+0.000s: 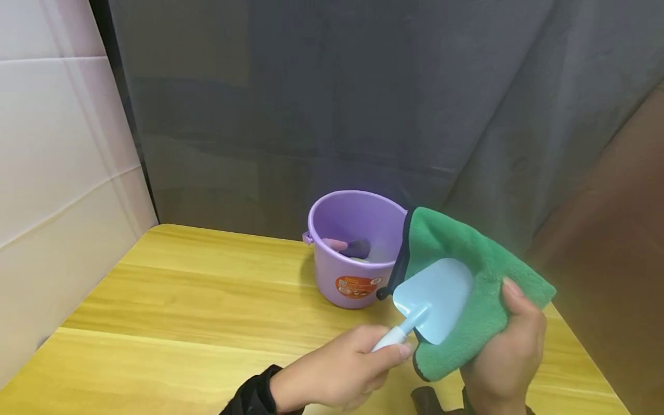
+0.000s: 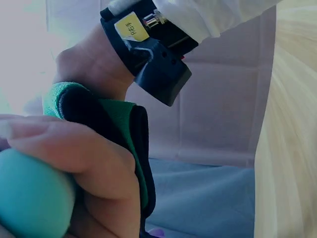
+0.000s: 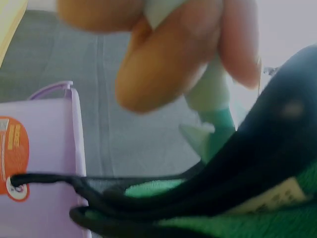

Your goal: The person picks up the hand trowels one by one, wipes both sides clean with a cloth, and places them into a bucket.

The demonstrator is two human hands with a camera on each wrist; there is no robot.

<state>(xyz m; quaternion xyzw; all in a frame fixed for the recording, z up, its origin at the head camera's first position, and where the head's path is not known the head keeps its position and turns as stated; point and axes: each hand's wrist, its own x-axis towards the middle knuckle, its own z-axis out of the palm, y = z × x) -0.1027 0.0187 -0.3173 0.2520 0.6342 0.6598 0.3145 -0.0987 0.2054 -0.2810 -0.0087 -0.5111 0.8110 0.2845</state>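
Note:
My left hand (image 1: 344, 366) grips the pale handle of a light-blue hand trowel (image 1: 443, 297), its blade tilted up to the right. Behind the blade spreads a green cloth (image 1: 482, 259) with black edging, held by my right hand (image 1: 510, 351) with the thumb on its front face. Most of that hand's fingers are hidden behind the cloth. The left wrist view has the rounded pale-blue handle end (image 2: 34, 193) within my left fingers. In the right wrist view, left fingers (image 3: 166, 64) curl round the handle above the cloth's black-edged folds (image 3: 168, 203).
A purple bucket (image 1: 324, 271) with an orange label stands on the wooden table (image 1: 197, 300), just beyond the cloth. Inside it lie a pink thing (image 1: 334, 244) and a dark purple thing (image 1: 357, 249). A grey curtain (image 1: 311, 115) hangs behind; a white partition (image 1: 62, 144) borders the left.

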